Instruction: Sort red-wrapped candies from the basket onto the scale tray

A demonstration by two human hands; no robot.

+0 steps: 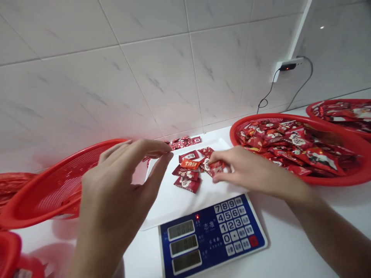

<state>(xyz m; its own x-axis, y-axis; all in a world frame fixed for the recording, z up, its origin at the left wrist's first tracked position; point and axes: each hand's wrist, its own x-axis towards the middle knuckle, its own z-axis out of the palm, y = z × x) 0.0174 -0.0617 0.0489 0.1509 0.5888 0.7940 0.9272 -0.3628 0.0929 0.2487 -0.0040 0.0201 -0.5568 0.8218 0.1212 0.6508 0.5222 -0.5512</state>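
My right hand (236, 166) has its fingers closed around a red wrapped packet (216, 168), over the white tray (162, 204) of a digital scale. Several more small packets lie on the tray beside it, among them a dark red packet (187, 184) and an orange-red packet (189, 164). My left hand (124, 185) hangs above the tray's left side. Its thumb and index fingertips come together in a pinch, and I see nothing between them. The blue keypad panel (208, 237) of the scale faces me, its display digits too faint to read.
At right stands a red basket (348, 179) heaped with packets, another red basket (310, 110) behind it. A tilted red basket (37, 200) is at left. Packets (185, 142) lie behind the tray near the tiled wall (156, 77). A power strip (278, 67) with cables hangs there.
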